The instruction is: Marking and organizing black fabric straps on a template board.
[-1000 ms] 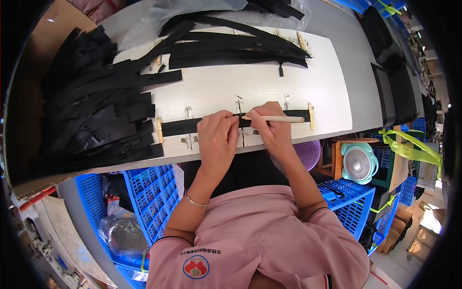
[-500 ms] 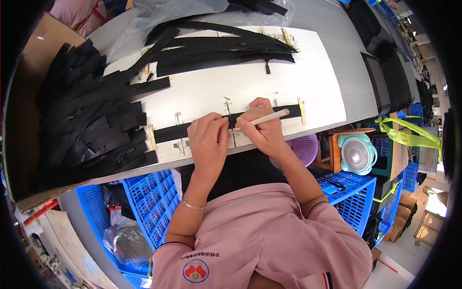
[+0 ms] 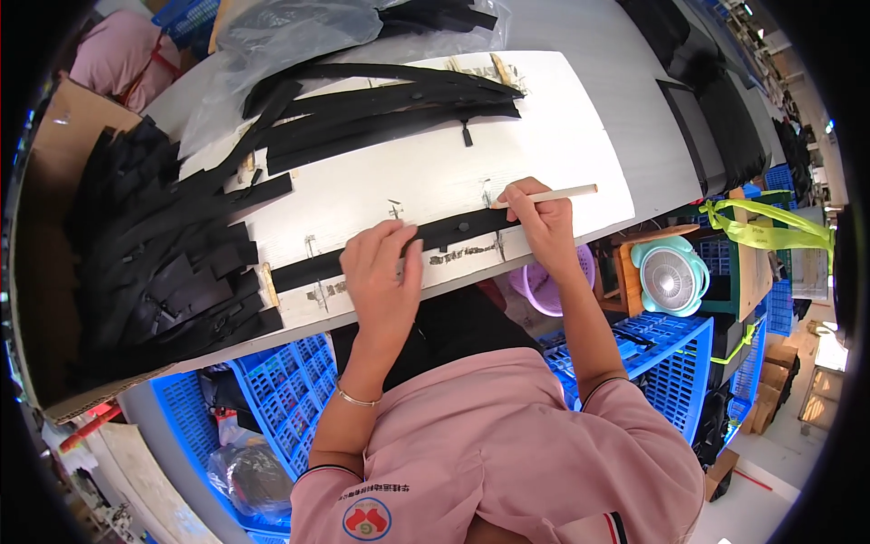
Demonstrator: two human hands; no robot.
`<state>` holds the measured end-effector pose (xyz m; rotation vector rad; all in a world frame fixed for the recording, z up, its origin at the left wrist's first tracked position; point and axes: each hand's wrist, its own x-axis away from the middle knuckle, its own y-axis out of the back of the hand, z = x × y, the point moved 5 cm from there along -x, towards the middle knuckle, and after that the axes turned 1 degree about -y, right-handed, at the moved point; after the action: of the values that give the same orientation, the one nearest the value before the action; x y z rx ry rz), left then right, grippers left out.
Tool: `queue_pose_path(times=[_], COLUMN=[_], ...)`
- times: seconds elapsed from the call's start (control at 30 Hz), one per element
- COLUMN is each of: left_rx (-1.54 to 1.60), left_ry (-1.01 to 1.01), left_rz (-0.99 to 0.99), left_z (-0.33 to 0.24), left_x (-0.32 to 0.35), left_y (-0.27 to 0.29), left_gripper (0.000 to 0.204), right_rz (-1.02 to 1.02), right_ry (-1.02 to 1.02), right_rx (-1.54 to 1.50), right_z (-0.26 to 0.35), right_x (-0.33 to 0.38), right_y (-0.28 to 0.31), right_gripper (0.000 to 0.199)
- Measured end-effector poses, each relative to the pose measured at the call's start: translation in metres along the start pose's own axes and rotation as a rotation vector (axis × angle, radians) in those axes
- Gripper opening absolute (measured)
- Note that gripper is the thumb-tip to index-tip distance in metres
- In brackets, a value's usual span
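Note:
A long black fabric strip [image 3: 317, 268] lies along the near edge of a white board [image 3: 580, 136], between small tan stops. A small dark round piece [image 3: 464, 227] sits on the strip between my hands. My left hand [image 3: 379, 265] rests over the strip's left half, thumb apart from the fingers, with nothing visible in it. My right hand [image 3: 544, 222] is closed round a slim white pen [image 3: 571, 193] near the strip's right part. The pen's tip points left, close to the strip; whether it touches is hidden. Dark marks are drawn on the board around the strip.
More black strips [image 3: 390, 113], one with a dangling zipper pull [image 3: 467, 134], lie at the board's far side. A cardboard box [image 3: 68, 136] full of black pieces stands at left. Clear plastic [image 3: 299, 36] lies behind. Blue crates [image 3: 290, 390], a purple basket [image 3: 580, 272] and a teal fan [image 3: 672, 277] sit below the table.
My hands have moved apart: the right one has gone right along the strip with the pen, uncovering the round piece. The left hand has loosened from its pinch; the view has shifted slightly.

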<state>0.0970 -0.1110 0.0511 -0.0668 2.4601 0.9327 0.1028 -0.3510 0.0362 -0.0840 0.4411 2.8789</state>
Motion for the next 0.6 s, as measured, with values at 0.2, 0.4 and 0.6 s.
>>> queue_pose_path(times=[0.2,0.4,0.6], left_rx=[0.127,0.097,0.098], left_ry=[-0.16,-0.132,-0.135], left_rz=[0.068,0.104,0.082], left_z=[-0.042,-0.036,-0.036], left_x=[-0.017,-0.012,-0.013], left_y=[-0.05,-0.07,-0.071], left_gripper=[0.017,0.013,0.013], right_rz=[0.007,0.022,0.005], right_ry=[-0.002,0.096,0.135], right_rx=[-0.013,0.083,0.121], right_z=[-0.004,-0.004,0.002], right_x=[-0.001,0.0,-0.001], right_y=[-0.001,-0.003,0.0], right_gripper=[0.024,0.023,0.023])
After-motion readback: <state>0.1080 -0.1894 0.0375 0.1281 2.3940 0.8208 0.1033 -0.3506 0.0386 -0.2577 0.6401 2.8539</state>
